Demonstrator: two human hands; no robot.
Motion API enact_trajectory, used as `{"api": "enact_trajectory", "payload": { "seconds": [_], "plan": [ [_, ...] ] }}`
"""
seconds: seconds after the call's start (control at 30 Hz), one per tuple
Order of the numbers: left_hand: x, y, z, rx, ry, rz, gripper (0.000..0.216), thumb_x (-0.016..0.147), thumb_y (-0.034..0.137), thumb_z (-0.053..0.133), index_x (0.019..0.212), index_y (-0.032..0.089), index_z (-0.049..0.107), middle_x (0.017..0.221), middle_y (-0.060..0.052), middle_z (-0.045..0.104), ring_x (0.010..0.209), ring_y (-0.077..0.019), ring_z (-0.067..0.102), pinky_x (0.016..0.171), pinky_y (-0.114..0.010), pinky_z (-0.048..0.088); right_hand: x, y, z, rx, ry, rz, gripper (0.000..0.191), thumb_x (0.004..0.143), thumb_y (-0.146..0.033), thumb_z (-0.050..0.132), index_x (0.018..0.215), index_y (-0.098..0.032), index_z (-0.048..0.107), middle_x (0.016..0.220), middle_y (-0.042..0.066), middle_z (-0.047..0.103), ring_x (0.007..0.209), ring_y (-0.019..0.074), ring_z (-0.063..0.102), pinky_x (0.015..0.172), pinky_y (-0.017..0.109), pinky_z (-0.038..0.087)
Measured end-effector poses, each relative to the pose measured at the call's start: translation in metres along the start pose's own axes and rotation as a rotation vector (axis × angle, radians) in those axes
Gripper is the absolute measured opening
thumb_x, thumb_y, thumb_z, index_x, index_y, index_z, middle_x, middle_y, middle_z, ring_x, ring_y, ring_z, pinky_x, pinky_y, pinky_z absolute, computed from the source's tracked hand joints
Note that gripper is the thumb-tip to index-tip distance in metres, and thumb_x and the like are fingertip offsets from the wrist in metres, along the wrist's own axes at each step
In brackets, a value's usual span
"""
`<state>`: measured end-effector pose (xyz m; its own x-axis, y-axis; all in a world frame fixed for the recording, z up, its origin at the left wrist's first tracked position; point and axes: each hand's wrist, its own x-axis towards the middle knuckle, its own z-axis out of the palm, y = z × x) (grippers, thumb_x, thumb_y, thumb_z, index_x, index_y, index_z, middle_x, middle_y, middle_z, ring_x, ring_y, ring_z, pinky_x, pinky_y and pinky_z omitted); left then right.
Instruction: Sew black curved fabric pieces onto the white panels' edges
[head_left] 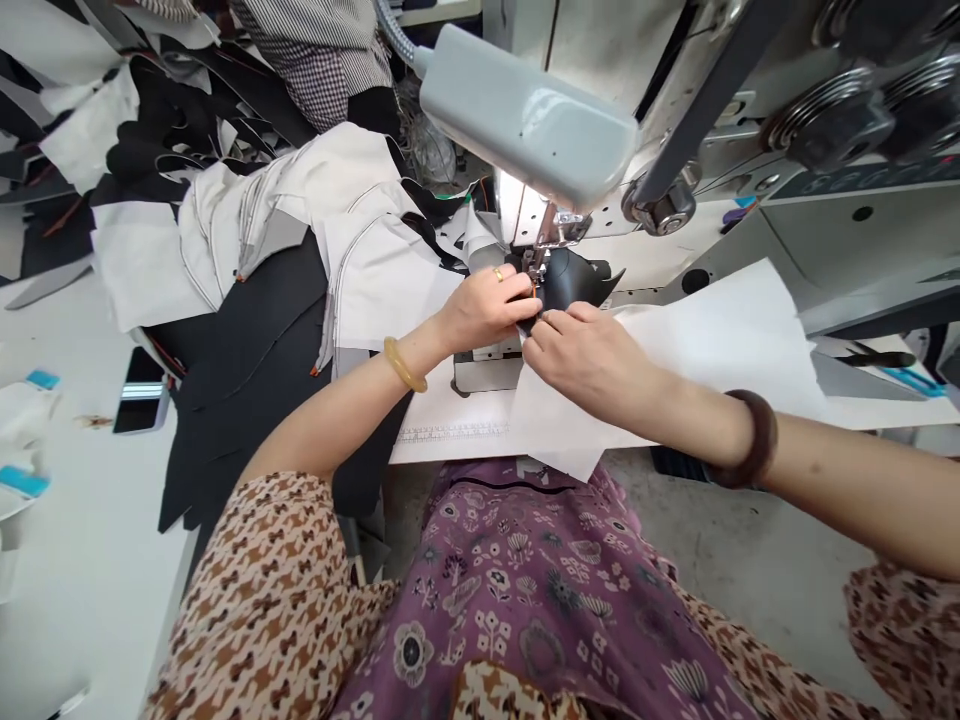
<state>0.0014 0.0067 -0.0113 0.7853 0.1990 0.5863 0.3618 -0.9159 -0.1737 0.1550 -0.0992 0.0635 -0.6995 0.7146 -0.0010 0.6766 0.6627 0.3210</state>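
My left hand (487, 308), fingers bent and pressed together, grips the near edge of a black fabric piece (568, 280) just in front of the sewing machine's presser foot (537, 262). Close beside it, my right hand (581, 352) is closed with curled fingers on the same edge. A large white fabric piece (720, 325) spreads under my right hand and out to the right; whether it is joined to the black piece I cannot tell. A bit of orange (534, 290) shows by my left fingertips. Fingers cover the edge itself.
A grey lamp housing (525, 110) hangs above the needle area. White and black cut pieces (375, 270) are heaped at left, with a phone (141, 390) beside them. Scissors (874, 357) lie at far right. A printed ruler (454, 433) runs along the table's front edge.
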Motion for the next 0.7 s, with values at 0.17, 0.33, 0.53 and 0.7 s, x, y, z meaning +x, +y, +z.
{"api": "enact_trajectory", "payload": {
  "seconds": [0.17,0.33,0.53,0.7],
  "plan": [
    [-0.014,0.018,0.011,0.032,0.212,-0.043,0.018,0.089,0.015,0.041,0.097,0.019,0.057,0.079,-0.003,0.067,0.075,-0.0129,0.062,0.065,-0.028,0.042,-0.016,0.01,0.014,-0.031,0.048,-0.037,0.022,0.08,-0.001,0.034,0.076,-0.012,0.053,0.074,0.006,0.055,0.068,0.0153,0.047,0.06,0.029,0.019],
    [-0.021,0.028,0.027,-0.045,0.233,-0.226,0.018,0.09,0.019,0.044,0.097,0.022,0.06,0.08,-0.002,0.069,0.086,-0.0146,0.065,0.065,-0.029,0.038,-0.016,0.022,0.013,-0.012,0.01,-0.02,0.02,0.078,0.0,0.036,0.075,-0.014,0.051,0.073,0.005,0.054,0.067,0.0155,0.048,0.059,0.027,0.02],
    [-0.016,0.017,0.023,0.01,0.283,-0.265,0.021,0.088,0.019,0.041,0.087,0.022,0.061,0.075,-0.001,0.069,0.082,-0.0139,0.065,0.071,-0.032,0.038,-0.002,0.008,0.011,-0.047,0.025,0.069,0.022,0.079,0.0,0.031,0.072,-0.014,0.047,0.069,0.005,0.049,0.066,0.0161,0.046,0.058,0.028,0.019],
    [-0.014,0.016,0.014,0.001,0.151,-0.191,0.027,0.09,0.024,0.037,0.074,0.019,0.058,0.088,-0.005,0.069,0.081,-0.0146,0.061,0.069,-0.033,0.038,-0.01,-0.004,0.003,0.008,-0.058,0.222,0.02,0.08,-0.004,0.031,0.078,-0.014,0.049,0.075,0.008,0.052,0.072,0.0175,0.048,0.056,0.028,0.017]
  ]
}}
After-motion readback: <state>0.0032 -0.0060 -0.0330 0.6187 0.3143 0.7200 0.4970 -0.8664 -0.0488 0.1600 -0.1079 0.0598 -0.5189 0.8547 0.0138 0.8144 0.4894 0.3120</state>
